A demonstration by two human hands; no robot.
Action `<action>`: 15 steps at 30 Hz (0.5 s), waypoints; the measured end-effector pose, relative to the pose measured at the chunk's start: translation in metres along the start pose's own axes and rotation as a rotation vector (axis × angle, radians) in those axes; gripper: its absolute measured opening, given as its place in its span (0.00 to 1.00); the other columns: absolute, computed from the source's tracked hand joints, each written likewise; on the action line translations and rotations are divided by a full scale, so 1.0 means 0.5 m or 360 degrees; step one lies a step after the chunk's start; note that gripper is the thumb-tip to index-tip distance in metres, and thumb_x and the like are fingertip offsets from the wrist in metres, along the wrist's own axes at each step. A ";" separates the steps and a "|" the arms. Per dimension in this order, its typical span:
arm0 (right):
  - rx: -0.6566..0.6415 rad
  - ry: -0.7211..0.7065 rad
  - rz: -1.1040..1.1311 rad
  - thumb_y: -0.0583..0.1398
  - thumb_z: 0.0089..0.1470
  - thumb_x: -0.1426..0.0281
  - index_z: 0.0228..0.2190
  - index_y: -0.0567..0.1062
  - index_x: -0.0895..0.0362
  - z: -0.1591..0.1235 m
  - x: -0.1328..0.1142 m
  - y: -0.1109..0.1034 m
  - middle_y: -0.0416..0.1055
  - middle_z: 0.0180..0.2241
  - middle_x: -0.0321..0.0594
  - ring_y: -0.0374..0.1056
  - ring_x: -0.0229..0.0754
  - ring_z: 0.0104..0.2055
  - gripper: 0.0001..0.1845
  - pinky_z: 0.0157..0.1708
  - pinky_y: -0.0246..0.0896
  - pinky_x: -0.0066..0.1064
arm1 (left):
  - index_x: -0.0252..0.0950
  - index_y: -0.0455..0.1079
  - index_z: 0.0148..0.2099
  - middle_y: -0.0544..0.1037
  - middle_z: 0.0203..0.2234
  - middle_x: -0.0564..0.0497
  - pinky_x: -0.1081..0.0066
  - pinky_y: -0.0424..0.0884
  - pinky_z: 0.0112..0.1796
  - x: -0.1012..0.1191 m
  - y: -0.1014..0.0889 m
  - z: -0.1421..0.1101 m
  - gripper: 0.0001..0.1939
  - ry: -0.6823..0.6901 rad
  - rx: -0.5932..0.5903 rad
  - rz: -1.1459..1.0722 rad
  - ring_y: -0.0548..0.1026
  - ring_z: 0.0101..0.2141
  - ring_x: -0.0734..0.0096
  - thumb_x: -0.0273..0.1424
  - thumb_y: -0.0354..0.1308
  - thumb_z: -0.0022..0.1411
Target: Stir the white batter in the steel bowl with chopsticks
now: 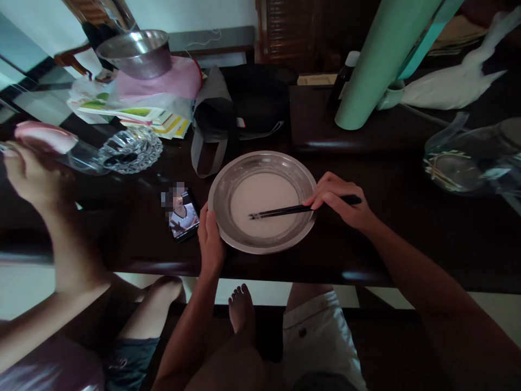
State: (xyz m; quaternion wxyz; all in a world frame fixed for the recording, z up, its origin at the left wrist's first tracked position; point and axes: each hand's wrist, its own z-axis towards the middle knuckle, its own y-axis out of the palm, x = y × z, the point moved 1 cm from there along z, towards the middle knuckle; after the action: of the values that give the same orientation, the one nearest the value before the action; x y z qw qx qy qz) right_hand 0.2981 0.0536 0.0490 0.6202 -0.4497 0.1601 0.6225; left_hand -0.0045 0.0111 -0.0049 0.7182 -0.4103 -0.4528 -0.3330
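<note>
Round, shallow metal bowl (221, 195), flared smooth rim, flat pool of pale opaque liquid (264, 190) inside. Slim black chopsticks (287, 210). Counter (386, 239) is dark, glossy; pale floor (24, 288) below. Faceted clear-glass dish (132, 149) and lit phone (185, 220) to the left, pale-green tube (372, 65) back right. Another person's hand (38, 174) far left, blurred. Bowl's on the counter between both hands: left hand (211, 239) gripping its left rim, right hand (337, 198) by its right rim, fingers closed on the chopsticks, tips at the liquid.
</note>
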 end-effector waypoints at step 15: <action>0.0118 0.0012 -0.0024 0.55 0.67 0.64 0.28 0.83 0.49 -0.001 0.002 -0.003 0.82 0.29 0.36 0.72 0.44 0.34 0.20 0.37 0.64 0.42 | 0.31 0.74 0.54 0.73 0.53 0.43 0.72 0.68 0.51 0.002 0.000 0.000 0.29 0.0023 0.0000 0.0013 0.72 0.51 0.63 0.51 0.47 0.74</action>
State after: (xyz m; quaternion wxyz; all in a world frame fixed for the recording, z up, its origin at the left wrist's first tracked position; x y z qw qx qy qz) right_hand 0.2998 0.0542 0.0486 0.6404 -0.4301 0.1820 0.6098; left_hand -0.0040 0.0112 -0.0040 0.7226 -0.4098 -0.4460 -0.3330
